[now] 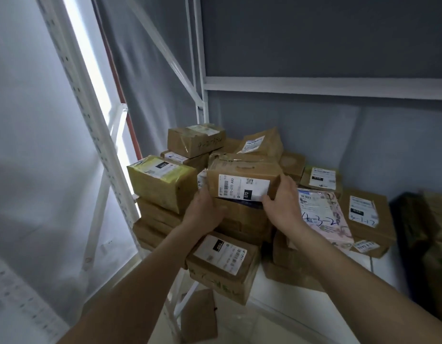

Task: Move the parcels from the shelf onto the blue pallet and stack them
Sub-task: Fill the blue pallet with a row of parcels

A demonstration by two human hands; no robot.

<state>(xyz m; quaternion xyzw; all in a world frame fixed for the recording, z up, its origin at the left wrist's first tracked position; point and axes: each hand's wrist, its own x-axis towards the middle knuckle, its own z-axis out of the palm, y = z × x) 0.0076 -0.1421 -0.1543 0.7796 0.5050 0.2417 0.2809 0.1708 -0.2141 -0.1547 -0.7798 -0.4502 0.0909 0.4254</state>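
Note:
A heap of brown cardboard parcels lies on the white shelf (284, 309). At its middle is a brown parcel (242, 178) with a white label marked 070. My left hand (202, 212) grips its lower left corner and my right hand (284, 202) clasps its right end. Left of it sits a yellow-wrapped parcel (163, 182). To its right lies a flat pink parcel (324, 217) with handwritten numbers. A labelled brown box (225, 264) juts out at the shelf's front, under my left forearm. The blue pallet is not in view.
White metal shelf uprights (91, 125) and a diagonal brace stand at the left. A cross beam (326, 86) runs above the heap. A dark bag (411, 224) sits at the right edge. Another brown box (199, 316) lies lower down, below the shelf front.

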